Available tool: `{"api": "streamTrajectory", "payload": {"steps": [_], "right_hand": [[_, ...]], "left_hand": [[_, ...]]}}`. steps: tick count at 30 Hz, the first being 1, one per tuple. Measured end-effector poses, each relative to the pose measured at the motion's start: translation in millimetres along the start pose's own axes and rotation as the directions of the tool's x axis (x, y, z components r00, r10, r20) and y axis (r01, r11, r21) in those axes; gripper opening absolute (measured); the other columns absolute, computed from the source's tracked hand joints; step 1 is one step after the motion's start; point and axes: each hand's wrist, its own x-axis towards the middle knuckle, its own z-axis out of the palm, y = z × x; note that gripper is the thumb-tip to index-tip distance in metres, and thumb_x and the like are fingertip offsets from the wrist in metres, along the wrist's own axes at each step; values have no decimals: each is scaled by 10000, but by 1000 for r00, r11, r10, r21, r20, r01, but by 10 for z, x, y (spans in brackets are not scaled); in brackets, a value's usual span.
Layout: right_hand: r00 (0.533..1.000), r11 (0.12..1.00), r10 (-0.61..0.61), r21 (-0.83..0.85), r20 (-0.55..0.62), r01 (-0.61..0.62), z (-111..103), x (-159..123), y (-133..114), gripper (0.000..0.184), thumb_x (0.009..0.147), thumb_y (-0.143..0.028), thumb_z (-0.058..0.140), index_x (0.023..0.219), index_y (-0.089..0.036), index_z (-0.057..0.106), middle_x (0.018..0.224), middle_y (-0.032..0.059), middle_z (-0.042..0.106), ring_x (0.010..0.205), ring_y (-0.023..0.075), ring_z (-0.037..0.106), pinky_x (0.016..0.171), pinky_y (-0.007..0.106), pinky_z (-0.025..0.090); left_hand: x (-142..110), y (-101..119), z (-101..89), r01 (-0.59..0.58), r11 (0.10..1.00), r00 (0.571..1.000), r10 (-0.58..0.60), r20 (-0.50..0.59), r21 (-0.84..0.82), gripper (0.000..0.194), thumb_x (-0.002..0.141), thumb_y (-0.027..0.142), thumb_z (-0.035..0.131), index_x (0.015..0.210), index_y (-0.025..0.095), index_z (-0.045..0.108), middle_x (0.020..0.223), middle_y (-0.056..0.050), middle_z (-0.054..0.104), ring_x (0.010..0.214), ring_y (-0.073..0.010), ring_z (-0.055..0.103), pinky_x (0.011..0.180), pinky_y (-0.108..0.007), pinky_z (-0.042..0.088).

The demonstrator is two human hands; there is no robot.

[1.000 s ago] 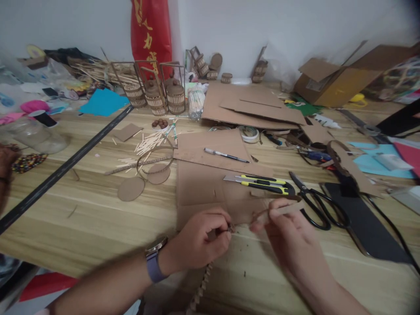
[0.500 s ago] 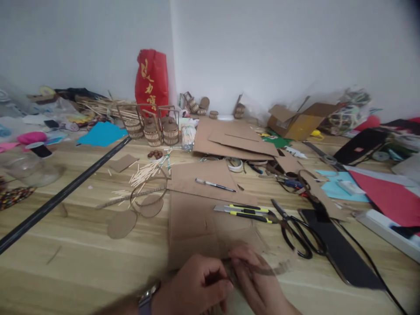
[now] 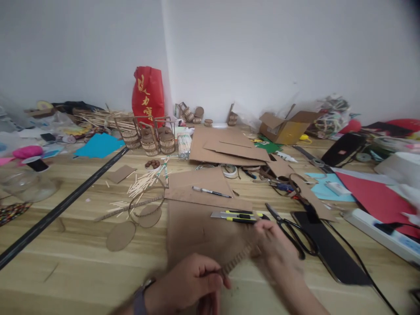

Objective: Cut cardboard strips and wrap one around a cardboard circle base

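Between my hands stretches a narrow strip of corrugated cardboard [image 3: 239, 259], slanting up to the right and partly blurred. My left hand [image 3: 193, 280], with a watch on its wrist, pinches the strip's lower end between thumb and fingers. Smeared by motion, my right hand [image 3: 278, 249] is closed at the strip's upper end. Beneath them lies a cardboard sheet [image 3: 185, 236]. Two yellow-and-black utility knives [image 3: 241, 216] rest on it just beyond my right hand, and black-handled scissors [image 3: 293, 232] lie to the right.
Cardboard discs [image 3: 120, 236], a curled cardboard strip [image 3: 131, 209] and matchstick-like sticks [image 3: 142, 183] lie to the left. A pen [image 3: 211, 191] sits on cardboard ahead. Small handled baskets [image 3: 150, 144] stand farther back. At right are a black phone [image 3: 341, 258] and a white power strip [image 3: 383, 236].
My right hand has moved up and to the right, away from my left hand. The cardboard strip now spans the gap between them. The view has tilted slightly upward and turned right.
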Motion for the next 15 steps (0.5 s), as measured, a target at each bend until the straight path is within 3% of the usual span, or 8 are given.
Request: {"api": "streamTrajectory", "payload": {"steps": [5,9,13,15], "right_hand": [[966,971,201,-94,-165,-218,-168,183,340,331,925,-510,502,833,-205,593,724,37,647,680,203,619,624,322,497],[938,948,283,-89,-200,-305,-205,206,458,347,890,-543,524,861,-206,601,750,39,643,699,210,610,658,352,484],[907,926,370,10,-202,-376,-229,224,392,332,880,-560,528,929,-239,592,847,63,683,764,229,648,712,385,508],[883,906,421,47,-209,-421,-270,238,351,325,881,-572,524,930,-257,585,895,77,702,821,251,667,754,413,517]], "left_hand": [[-38,45,-142,-80,989,996,84,-24,122,689,814,788,464,938,126,608,540,41,548,396,-70,367,418,-196,292],[-80,102,-204,-126,937,976,176,-128,326,565,930,645,431,940,122,645,544,51,511,491,-84,414,509,-194,316],[-91,131,-214,-145,899,951,242,-193,414,455,968,532,423,901,140,645,577,44,515,538,-99,461,549,-202,343],[-86,123,-212,-143,864,918,299,-263,482,406,977,482,423,835,158,622,600,35,520,566,-107,479,561,-210,340]]}}
